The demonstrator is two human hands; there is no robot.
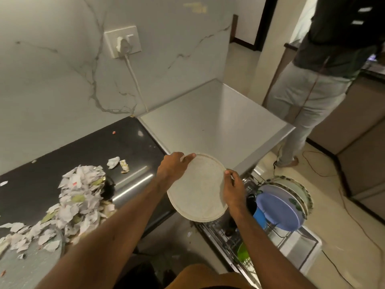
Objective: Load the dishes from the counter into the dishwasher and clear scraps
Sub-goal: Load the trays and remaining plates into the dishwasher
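Note:
A round cream plate [198,188] is held tilted in the air, over the gap between the black counter [83,151] and the pulled-out dishwasher rack [277,232]. My left hand [173,165] grips its upper left rim. My right hand [233,188] grips its right rim. In the rack stand a purple plate [279,209], a patterned white plate [295,188] behind it, a blue cup [260,217] and a green item [242,251]. A heap of torn paper and leaf scraps [77,197] lies on the counter at the left.
The steel dishwasher top [208,122] stretches behind the plate. Crumpled paper bits [118,163] lie on the counter. A plug and cable [125,46] hang on the marble wall. Another person [312,84] stands at the right, with cables [320,174] on the floor.

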